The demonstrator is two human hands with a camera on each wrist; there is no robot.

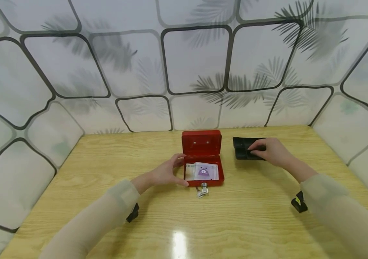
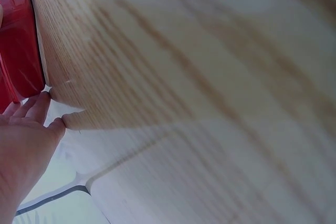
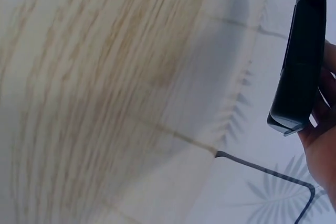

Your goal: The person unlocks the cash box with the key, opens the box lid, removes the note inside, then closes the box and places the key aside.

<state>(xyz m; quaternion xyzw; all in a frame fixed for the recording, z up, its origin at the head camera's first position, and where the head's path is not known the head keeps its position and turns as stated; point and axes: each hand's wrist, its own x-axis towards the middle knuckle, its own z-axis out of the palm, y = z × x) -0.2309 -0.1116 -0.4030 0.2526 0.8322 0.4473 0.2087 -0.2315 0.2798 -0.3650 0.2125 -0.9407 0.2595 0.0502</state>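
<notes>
A small red cash box point(image 1: 221, 172) stands on the table with its lid point(image 1: 201, 142) raised. Purple-printed banknotes point(image 1: 207, 171) lie inside it. Keys point(image 1: 200, 193) hang from the lock at its front. My left hand point(image 1: 168, 173) grips the box's left side, thumb at the front corner and fingers toward the back; the left wrist view shows fingertips by the red wall. To the right of the box is a flat black wallet point(image 1: 240, 147). Over it, my right hand point(image 1: 272, 153) pinches its upper face with thumb and fingers. The right wrist view shows the wallet point(image 3: 302, 61) edge-on, hiding the fingertips.
The wooden table point(image 1: 235, 223) ends at a patterned wall covering point(image 1: 197, 61) behind the box and wallet. Similar side walls stand at left and right. Black straps point(image 1: 299, 202) hang below both wrists.
</notes>
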